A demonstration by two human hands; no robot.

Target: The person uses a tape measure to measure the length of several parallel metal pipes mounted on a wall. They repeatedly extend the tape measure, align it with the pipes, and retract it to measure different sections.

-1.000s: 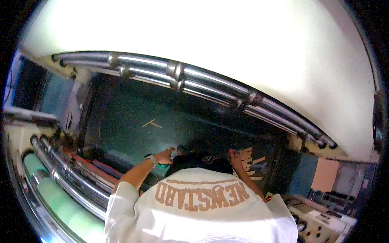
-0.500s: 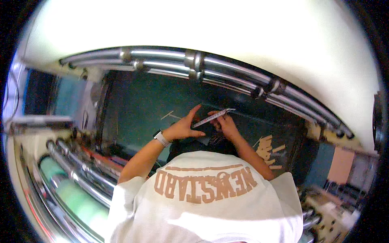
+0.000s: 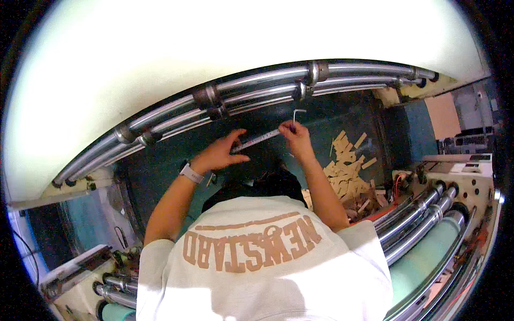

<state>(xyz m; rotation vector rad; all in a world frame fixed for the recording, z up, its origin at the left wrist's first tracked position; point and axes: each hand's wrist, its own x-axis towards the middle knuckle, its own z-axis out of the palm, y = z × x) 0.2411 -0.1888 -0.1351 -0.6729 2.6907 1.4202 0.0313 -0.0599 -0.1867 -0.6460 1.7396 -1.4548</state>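
Note:
In my right hand (image 3: 297, 143) are one end of a narrow white measuring tape (image 3: 259, 141) with printed marks and an L-shaped metal hex key (image 3: 296, 114). The key's bent end stands up above the fingers. The tape slants down leftward to my left hand (image 3: 217, 153), which wears a watch (image 3: 190, 172) at its wrist. That hand is open, thumb and fingers apart around the tape's left end; any touch there is hard to make out. Both hands are over a dark green surface (image 3: 160, 174).
Chrome rollers with dark collars (image 3: 257, 80) cross beyond my hands, below a large white panel (image 3: 225, 32). Tan scrap pieces (image 3: 345, 168) lie heaped to the right. A pale green roller (image 3: 428, 251) and metal bars are at the lower right; a tan sheet (image 3: 443, 117) hangs farther right.
The view has turned, so the rollers slope the other way and more scraps show. My hands are farther apart, with a longer stretch of tape between them. The hex key now points upward.

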